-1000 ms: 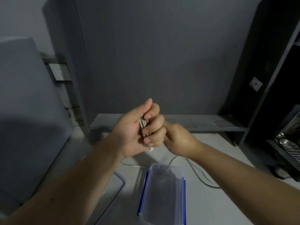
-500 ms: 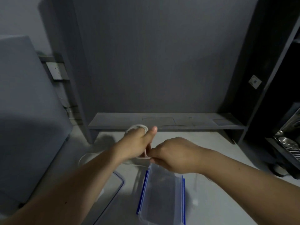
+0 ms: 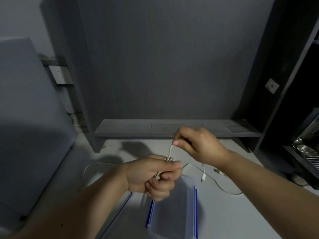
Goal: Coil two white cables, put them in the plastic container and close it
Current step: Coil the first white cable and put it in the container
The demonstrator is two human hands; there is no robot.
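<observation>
My left fingers [image 3: 170, 175] were curled tight around a bundle of white cable loops [image 3: 168, 159], thumb pressed across the top, and that left hand [image 3: 151, 176] hung just above the far end of the plastic container [image 3: 174, 209]. My right fingers [image 3: 176, 143] were pinched together on a single strand of the same cable, drawn straight up from the bundle, so the right hand [image 3: 198, 145] sat higher and farther back than the container, near the low shelf [image 3: 172, 127] along the wall.

The container stood open on the desk [image 3: 233, 213], clear-walled with blue clips on its long sides. Just left of it, partly under my left forearm, lay its lid [image 3: 120, 209], flat, with a blue rim.

To the right of the container a loose white cable [image 3: 221, 186] trailed over the desk, one plug end [image 3: 203, 177] lying close to the container's far right corner. Another white loop [image 3: 91, 167] showed on the desk beyond the lid, left of the container; I could not tell which cable it belonged to.
</observation>
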